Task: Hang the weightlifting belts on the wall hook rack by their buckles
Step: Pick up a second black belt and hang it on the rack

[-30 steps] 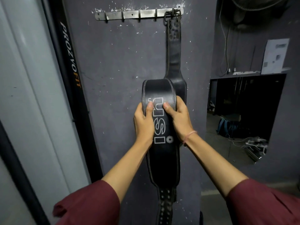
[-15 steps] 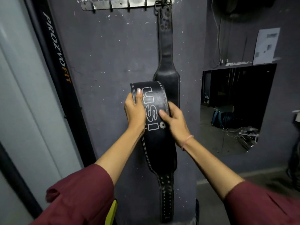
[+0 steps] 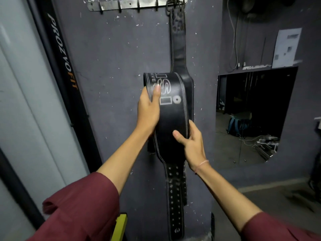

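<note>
A metal hook rack [image 3: 128,4] is fixed high on the dark grey wall. One worn black belt [image 3: 178,47] hangs from its rightmost hook by the buckle [image 3: 175,4]. In front of it I hold a second black leather belt [image 3: 173,117] with white lettering, folded over at the top, its perforated tail hanging down. My left hand [image 3: 148,108] grips the belt's left edge near the lettering. My right hand [image 3: 191,141] grips its right edge lower down. This belt's buckle is hidden.
A black upright frame [image 3: 64,70] with white and orange lettering stands left of the wall panel. An opening [image 3: 253,112] at the right shows a dark room with a blue bag and cables. A yellow object [image 3: 119,225] sits low near my left sleeve.
My hands have slid the held belt through them: the right hand has moved lower down the right edge, and the lettering now sits higher and further over the fold.
</note>
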The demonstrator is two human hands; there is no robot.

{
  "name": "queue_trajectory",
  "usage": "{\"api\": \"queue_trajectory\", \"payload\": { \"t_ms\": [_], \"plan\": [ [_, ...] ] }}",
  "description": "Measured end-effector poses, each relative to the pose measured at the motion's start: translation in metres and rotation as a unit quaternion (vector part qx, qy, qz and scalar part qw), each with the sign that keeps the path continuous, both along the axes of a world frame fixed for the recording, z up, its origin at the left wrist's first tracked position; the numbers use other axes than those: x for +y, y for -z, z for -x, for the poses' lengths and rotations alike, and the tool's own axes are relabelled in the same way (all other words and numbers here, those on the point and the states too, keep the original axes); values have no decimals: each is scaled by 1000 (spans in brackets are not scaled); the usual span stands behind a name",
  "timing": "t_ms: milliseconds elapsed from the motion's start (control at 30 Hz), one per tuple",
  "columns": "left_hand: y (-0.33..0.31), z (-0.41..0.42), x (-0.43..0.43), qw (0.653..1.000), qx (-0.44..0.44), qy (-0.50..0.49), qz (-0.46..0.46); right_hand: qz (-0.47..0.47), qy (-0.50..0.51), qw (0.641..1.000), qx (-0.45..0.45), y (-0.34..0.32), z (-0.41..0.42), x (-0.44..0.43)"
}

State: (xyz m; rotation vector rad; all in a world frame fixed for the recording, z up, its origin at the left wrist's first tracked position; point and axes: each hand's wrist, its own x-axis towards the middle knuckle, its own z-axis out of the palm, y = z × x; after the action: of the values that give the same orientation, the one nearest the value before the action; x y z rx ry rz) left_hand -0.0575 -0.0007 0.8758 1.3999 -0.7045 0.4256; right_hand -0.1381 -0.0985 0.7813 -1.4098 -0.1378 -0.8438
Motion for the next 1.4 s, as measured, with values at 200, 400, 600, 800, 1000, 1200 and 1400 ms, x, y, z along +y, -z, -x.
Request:
{"api": "queue_trajectory", "payload": {
  "t_ms": [200, 400, 600, 800, 1000, 1200, 1400],
  "plan": [
    [62, 21, -3, 996, -6, -85, 15, 0, 37, 999, -21, -43, -19, -1],
    [59, 19, -3, 988, -7, -128, 87, 52, 23, 998, -15, -40, -10, 4],
    [42, 16, -7, 981, -23, -157, 113, 52, -5, 996, 70, 57, 20, 14],
    [40, 22, -8, 983, -59, -138, 109, 25, -16, 999, 28, -38, 0, 1],
    [59, 29, 6, 987, -54, -134, 75, -27, -111, 993, 39, -88, -13, -8],
    [29, -7, 13, 962, 266, 15, 52, 16, -119, 993, 10, -61, -12, -5],
    [-8, -19, 17, 900, 382, 206, 48, 57, -163, 985, 32, -41, 13, -19]
  ]
}}
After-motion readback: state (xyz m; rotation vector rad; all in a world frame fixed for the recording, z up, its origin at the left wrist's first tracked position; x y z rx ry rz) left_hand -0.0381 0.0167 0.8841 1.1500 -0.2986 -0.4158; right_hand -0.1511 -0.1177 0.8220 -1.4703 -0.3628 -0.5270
